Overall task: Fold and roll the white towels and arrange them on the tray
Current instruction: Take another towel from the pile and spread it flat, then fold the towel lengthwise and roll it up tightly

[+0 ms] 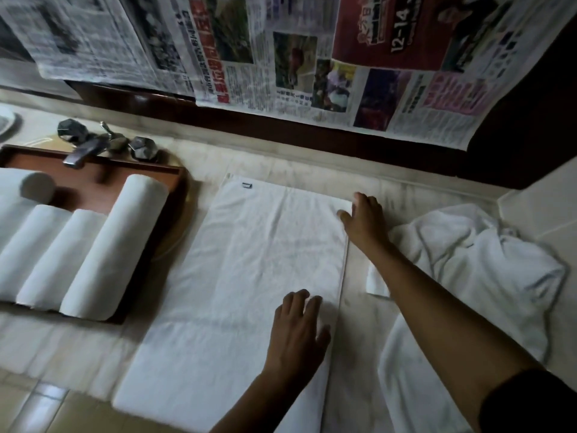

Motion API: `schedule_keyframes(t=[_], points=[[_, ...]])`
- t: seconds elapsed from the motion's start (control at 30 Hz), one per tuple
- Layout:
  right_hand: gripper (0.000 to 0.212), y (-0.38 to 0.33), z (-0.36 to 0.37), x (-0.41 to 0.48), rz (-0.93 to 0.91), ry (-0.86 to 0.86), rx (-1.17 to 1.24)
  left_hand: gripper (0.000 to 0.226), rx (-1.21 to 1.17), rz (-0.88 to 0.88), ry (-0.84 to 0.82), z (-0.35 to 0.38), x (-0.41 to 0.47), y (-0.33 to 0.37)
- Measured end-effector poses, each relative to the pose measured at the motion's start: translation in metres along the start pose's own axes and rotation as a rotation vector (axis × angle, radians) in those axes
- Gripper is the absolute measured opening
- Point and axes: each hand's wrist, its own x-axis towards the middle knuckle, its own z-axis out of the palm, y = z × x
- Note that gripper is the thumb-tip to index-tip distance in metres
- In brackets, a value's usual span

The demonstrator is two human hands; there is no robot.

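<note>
A white towel lies folded flat in a long strip on the counter, its near end hanging over the front edge. My left hand presses flat on its near right part, fingers straight. My right hand rests on the towel's far right corner with fingers spread. A wooden tray at the left holds several rolled white towels lying side by side. A pile of crumpled white towels lies to the right, partly behind my right forearm.
A metal faucet with two faceted knobs stands behind the tray. Newspaper sheets hang on the wall above the counter. A small rolled grey cloth sits on the tray's far left. Tiled floor shows at the lower left.
</note>
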Motion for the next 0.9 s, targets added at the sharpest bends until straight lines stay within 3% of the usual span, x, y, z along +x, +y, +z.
schedule_keyframes(t=[0.17,0.37,0.5,0.6,0.7,0.9], points=[[0.015,-0.003,-0.01,0.037,0.002,-0.036,0.039,0.037,0.043,-0.065,-0.063,0.01,0.017,0.016],[0.006,-0.01,-0.046,0.051,0.033,-0.139,0.244,0.043,0.139,-0.183,-0.036,0.019,0.031,0.033],[0.011,-0.001,-0.051,0.057,0.048,-0.159,0.353,0.02,0.076,-0.214,-0.018,0.022,0.037,0.037],[0.018,0.009,-0.054,0.056,0.069,-0.371,0.621,0.005,-0.109,-0.248,-0.012,0.009,0.038,0.035],[0.032,0.004,-0.065,0.047,-0.062,-0.587,0.735,0.006,-0.289,-0.299,0.022,-0.019,0.034,0.027],[0.012,-0.053,-0.053,0.041,-0.241,-0.379,0.67,0.016,-0.488,-0.434,0.049,-0.081,0.02,0.0]])
